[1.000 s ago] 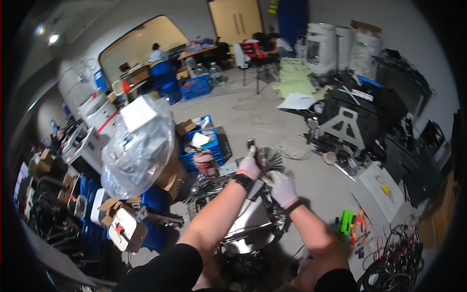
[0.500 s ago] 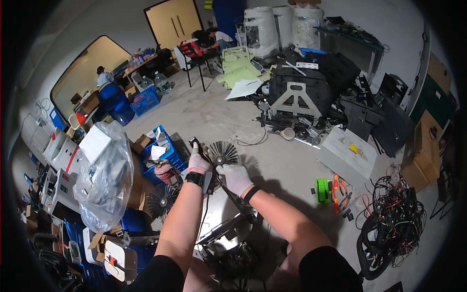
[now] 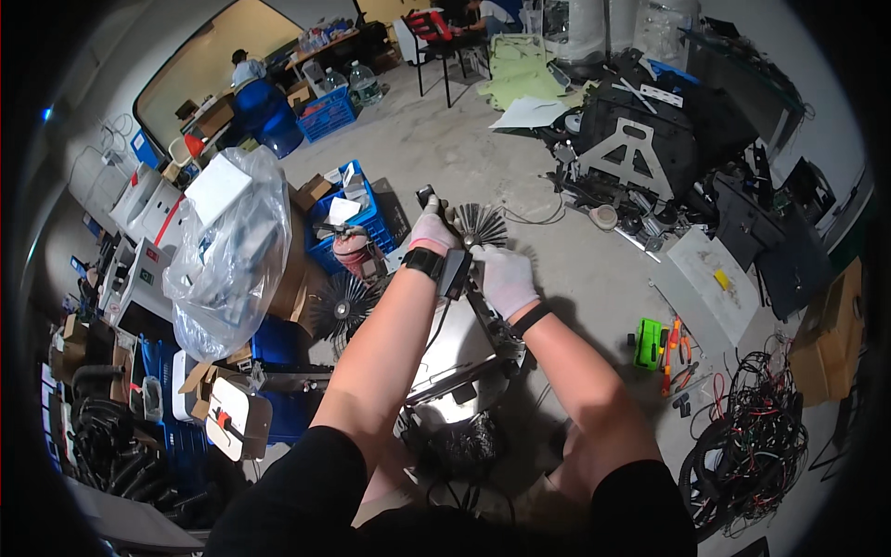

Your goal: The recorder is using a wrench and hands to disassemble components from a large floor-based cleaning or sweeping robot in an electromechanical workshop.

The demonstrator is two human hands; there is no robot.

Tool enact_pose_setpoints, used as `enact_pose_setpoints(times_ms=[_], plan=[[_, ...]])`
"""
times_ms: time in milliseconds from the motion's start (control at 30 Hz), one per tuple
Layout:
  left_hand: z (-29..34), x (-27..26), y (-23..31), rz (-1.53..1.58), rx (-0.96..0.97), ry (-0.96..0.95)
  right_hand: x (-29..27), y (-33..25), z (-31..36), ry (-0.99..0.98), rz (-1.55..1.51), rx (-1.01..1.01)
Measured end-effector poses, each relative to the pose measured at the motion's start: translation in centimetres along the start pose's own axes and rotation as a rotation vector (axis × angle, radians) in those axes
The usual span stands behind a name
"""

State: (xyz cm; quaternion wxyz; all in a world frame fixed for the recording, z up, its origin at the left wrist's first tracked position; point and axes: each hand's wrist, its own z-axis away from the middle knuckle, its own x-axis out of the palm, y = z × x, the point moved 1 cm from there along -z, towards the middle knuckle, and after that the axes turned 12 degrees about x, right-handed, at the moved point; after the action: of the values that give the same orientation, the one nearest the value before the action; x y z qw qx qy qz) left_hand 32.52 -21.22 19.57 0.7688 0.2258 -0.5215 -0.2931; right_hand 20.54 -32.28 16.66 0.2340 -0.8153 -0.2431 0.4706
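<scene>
My left hand (image 3: 433, 229), in a pale glove, is closed around a dark object whose black end (image 3: 425, 195) sticks out above the thumb; its kind is hard to make out. A black box (image 3: 453, 274) with a cable sits by that wrist. My right hand (image 3: 509, 281), also gloved, has its fingers curled together at the lower edge of a round black bristle brush (image 3: 481, 226). What they grip is hidden. Below both hands is a machine with a shiny metal cover (image 3: 458, 348). A second round brush (image 3: 342, 308) is at its left side.
A blue crate (image 3: 367, 218) of parts and a plastic-wrapped bundle (image 3: 232, 260) stand left. On the right lie pliers and screwdrivers (image 3: 670, 353), a green case (image 3: 648, 343), a grey panel (image 3: 710, 288) and tangled cables (image 3: 752, 446). Black machine parts (image 3: 631, 139) are piled beyond. People work far back.
My view has turned left and tilted down, so the scene has shifted to the right and up. Both hands stay by the brush in much the same pose.
</scene>
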Motion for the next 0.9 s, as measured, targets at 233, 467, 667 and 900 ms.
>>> enact_pose_setpoints(times_ms=[233, 467, 667, 900], plan=[[-2.3, -1.4, -0.8, 0.054, 0.080, -0.075, 1.6, -0.9, 0.2, -0.586, -1.403, 1.071], [-2.5, -1.8, -1.1, 0.151, 0.017, -0.112, -1.2, -0.4, -0.6, -0.195, 0.246, -0.036], [-0.9, -3.0, -2.3, 0.201, 0.043, -0.306, -2.3, 1.9, -0.3, -0.263, 0.257, -0.045], [3.0, -2.2, -3.5, 0.330, -0.011, -0.302, -4.3, 9.4, -0.4, -0.174, -0.601, 0.451]])
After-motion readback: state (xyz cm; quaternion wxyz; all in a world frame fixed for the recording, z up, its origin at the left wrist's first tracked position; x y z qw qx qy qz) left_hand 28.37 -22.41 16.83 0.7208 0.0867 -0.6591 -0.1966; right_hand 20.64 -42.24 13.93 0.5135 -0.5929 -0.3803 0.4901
